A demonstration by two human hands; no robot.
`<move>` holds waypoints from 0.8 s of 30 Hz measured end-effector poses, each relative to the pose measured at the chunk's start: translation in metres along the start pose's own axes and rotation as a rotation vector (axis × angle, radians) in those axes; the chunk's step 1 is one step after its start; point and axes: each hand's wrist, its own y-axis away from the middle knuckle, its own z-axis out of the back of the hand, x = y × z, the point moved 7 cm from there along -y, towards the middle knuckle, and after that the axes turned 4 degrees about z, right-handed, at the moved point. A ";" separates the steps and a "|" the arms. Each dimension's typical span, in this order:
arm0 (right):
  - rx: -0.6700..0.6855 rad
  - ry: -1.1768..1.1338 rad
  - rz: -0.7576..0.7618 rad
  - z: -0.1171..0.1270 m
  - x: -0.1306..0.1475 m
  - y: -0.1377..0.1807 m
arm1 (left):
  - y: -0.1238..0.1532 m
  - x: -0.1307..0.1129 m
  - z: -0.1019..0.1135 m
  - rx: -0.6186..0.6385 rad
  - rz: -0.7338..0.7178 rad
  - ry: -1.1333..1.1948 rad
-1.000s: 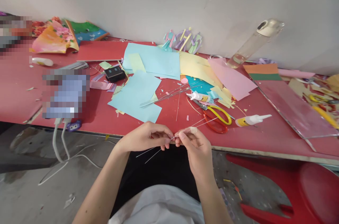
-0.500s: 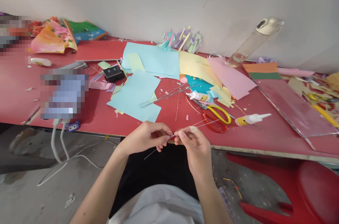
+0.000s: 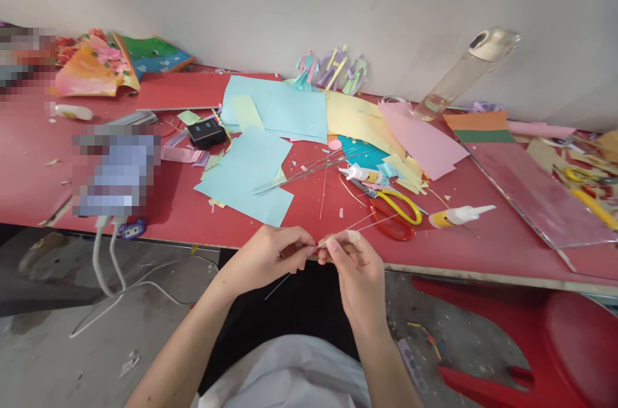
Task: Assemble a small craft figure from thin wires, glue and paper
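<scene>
My left hand (image 3: 270,255) and my right hand (image 3: 351,261) meet at the near edge of the red table (image 3: 483,234), fingertips pinched together on thin silver wires (image 3: 360,224). The wires run up and right from my right fingers over the table, and one end sticks out down and left below my left hand. A bandage wraps my right index fingertip. More loose wires (image 3: 304,171) lie on the table just beyond my hands, over a light blue paper sheet (image 3: 248,176).
Yellow-and-red scissors (image 3: 393,212) and two glue bottles (image 3: 456,216) lie right of the wires. Coloured paper sheets, scraps and a clear bottle (image 3: 458,76) fill the back. A black box (image 3: 207,133) sits at left. A red plastic chair (image 3: 531,343) stands at lower right.
One of the two wire ends below my left hand has been drawn in, leaving a single end showing. Both hands stay pinched at the same spot.
</scene>
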 end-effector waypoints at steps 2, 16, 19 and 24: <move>0.023 -0.026 0.012 -0.002 0.002 0.001 | 0.001 0.001 -0.001 0.019 0.007 0.084; 0.270 -0.259 -0.157 -0.017 -0.003 0.004 | 0.007 0.004 -0.016 0.283 0.043 0.548; 0.285 -0.213 -0.188 -0.017 0.000 0.002 | 0.007 0.004 -0.015 0.306 0.043 0.545; 0.308 -0.134 -0.197 -0.017 -0.001 -0.003 | 0.006 0.003 -0.016 0.333 0.050 0.497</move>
